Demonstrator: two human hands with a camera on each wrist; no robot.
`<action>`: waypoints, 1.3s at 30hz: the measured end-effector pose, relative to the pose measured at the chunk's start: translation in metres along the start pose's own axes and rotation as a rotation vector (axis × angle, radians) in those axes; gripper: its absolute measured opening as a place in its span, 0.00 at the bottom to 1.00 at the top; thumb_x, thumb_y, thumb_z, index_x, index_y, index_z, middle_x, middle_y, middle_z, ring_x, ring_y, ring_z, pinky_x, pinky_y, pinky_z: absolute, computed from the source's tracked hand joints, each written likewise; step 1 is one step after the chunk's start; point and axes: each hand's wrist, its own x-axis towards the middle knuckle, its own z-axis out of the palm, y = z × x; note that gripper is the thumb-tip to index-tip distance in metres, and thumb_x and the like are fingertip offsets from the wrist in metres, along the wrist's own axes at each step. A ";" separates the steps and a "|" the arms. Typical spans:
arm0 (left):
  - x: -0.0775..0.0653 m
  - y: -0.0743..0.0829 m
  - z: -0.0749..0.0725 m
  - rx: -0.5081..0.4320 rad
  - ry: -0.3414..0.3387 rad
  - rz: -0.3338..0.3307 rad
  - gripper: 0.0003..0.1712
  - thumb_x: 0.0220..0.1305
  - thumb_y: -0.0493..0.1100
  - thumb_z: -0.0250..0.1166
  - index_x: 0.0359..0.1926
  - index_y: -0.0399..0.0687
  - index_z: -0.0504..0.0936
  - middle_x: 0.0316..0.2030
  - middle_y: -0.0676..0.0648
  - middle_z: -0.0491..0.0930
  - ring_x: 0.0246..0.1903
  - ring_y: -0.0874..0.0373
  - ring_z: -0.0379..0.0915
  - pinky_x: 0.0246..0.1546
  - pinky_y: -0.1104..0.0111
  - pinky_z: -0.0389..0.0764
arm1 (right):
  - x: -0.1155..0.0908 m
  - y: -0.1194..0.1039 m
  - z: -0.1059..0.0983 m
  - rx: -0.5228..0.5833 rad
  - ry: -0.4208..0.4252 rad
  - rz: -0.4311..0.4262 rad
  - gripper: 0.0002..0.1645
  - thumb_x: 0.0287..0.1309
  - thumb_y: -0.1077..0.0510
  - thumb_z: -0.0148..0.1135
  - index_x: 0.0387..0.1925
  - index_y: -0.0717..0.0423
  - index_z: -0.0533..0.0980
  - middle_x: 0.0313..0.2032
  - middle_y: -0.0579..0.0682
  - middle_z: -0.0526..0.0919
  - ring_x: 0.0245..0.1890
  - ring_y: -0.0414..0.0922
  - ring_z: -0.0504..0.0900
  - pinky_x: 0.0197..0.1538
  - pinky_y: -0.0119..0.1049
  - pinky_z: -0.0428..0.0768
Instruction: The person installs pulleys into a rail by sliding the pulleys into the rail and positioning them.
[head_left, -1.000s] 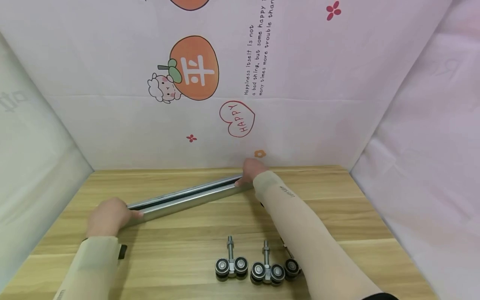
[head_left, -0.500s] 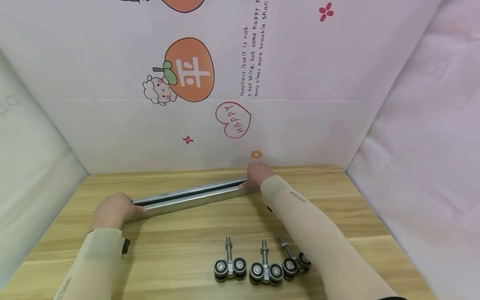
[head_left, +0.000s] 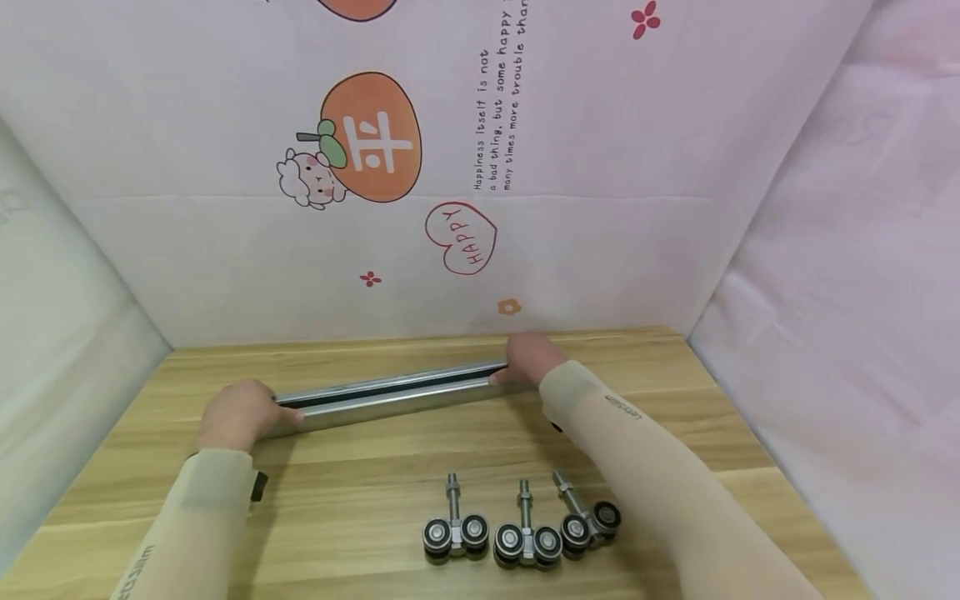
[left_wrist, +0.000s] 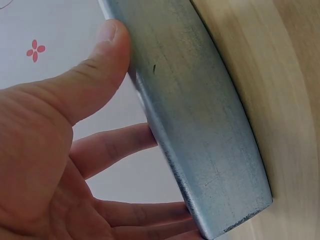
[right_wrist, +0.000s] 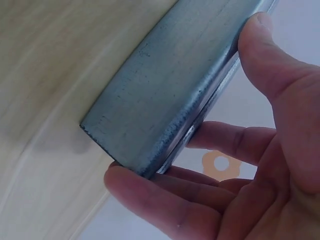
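Note:
A long silver metal channel rail (head_left: pixel 397 406) lies at a slant near the back of the wooden table, its dark lengthwise slot facing up. My left hand (head_left: pixel 238 414) grips its left end. In the left wrist view, the thumb presses the upper edge of the rail (left_wrist: pixel 200 120) while the fingers reach behind it. The right end is held by my right hand (head_left: pixel 531 357). The right wrist view shows the thumb on the upper edge of the rail (right_wrist: pixel 160 85) and one finger against its cut end.
Toward the front stand three roller trolleys with black wheels and threaded bolts: a left one (head_left: pixel 455 533), a middle one (head_left: pixel 527 542) and a tilted right one (head_left: pixel 588 521). A printed white cloth wall (head_left: pixel 600 250) rises directly behind the wooden table (head_left: pixel 360 492).
Both hands have shifted the rail to the right. Its left end has gone back and its right end slightly forward, so it lies closer to parallel with the table's back edge.

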 end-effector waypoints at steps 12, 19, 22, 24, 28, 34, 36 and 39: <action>-0.001 0.006 0.001 0.000 0.015 0.024 0.46 0.50 0.64 0.76 0.51 0.25 0.80 0.51 0.25 0.77 0.48 0.28 0.74 0.46 0.40 0.75 | -0.012 0.005 0.004 0.019 0.008 0.008 0.28 0.52 0.35 0.71 0.18 0.54 0.77 0.20 0.44 0.74 0.24 0.42 0.69 0.36 0.39 0.75; -0.002 0.007 0.004 -0.010 0.021 0.020 0.48 0.49 0.64 0.76 0.54 0.24 0.78 0.54 0.25 0.75 0.49 0.26 0.72 0.46 0.40 0.75 | -0.016 0.008 0.003 0.059 -0.008 0.031 0.28 0.54 0.35 0.71 0.21 0.56 0.82 0.19 0.45 0.75 0.23 0.43 0.69 0.33 0.39 0.74; -0.002 0.008 0.004 -0.012 0.021 0.019 0.48 0.49 0.63 0.76 0.54 0.24 0.79 0.53 0.25 0.76 0.49 0.27 0.72 0.46 0.40 0.75 | -0.017 0.008 0.004 0.064 -0.008 0.032 0.28 0.54 0.36 0.71 0.20 0.56 0.81 0.18 0.44 0.72 0.22 0.43 0.68 0.32 0.39 0.73; -0.003 0.008 0.005 -0.016 0.019 0.020 0.47 0.50 0.63 0.76 0.53 0.24 0.79 0.53 0.25 0.76 0.49 0.26 0.72 0.46 0.39 0.74 | -0.017 0.009 0.004 0.057 -0.010 0.035 0.28 0.54 0.35 0.71 0.19 0.55 0.80 0.18 0.44 0.71 0.22 0.42 0.68 0.32 0.38 0.72; -0.003 0.008 0.007 -0.013 0.017 0.023 0.46 0.50 0.62 0.76 0.53 0.24 0.79 0.53 0.25 0.76 0.50 0.26 0.72 0.47 0.39 0.74 | -0.018 0.009 0.004 0.052 -0.020 0.039 0.28 0.54 0.35 0.71 0.19 0.55 0.80 0.17 0.43 0.69 0.21 0.42 0.67 0.31 0.38 0.72; -0.003 0.008 0.007 -0.001 0.021 0.020 0.46 0.52 0.62 0.75 0.53 0.23 0.79 0.53 0.25 0.76 0.50 0.26 0.72 0.47 0.39 0.74 | -0.022 0.008 0.002 0.065 -0.011 0.033 0.28 0.53 0.35 0.71 0.18 0.55 0.80 0.17 0.43 0.70 0.21 0.42 0.67 0.32 0.39 0.73; -0.004 0.009 0.007 -0.001 0.023 0.021 0.46 0.52 0.62 0.76 0.53 0.23 0.79 0.53 0.25 0.76 0.50 0.26 0.72 0.46 0.39 0.74 | -0.023 0.008 0.002 0.067 -0.006 0.028 0.28 0.53 0.36 0.72 0.19 0.56 0.81 0.17 0.43 0.71 0.21 0.42 0.67 0.32 0.39 0.73; -0.004 0.009 0.007 0.000 0.024 0.022 0.46 0.51 0.62 0.76 0.54 0.24 0.79 0.53 0.25 0.76 0.50 0.26 0.72 0.46 0.39 0.74 | -0.023 0.010 0.003 0.069 -0.005 0.032 0.28 0.53 0.36 0.72 0.19 0.55 0.81 0.16 0.43 0.69 0.21 0.42 0.66 0.31 0.38 0.72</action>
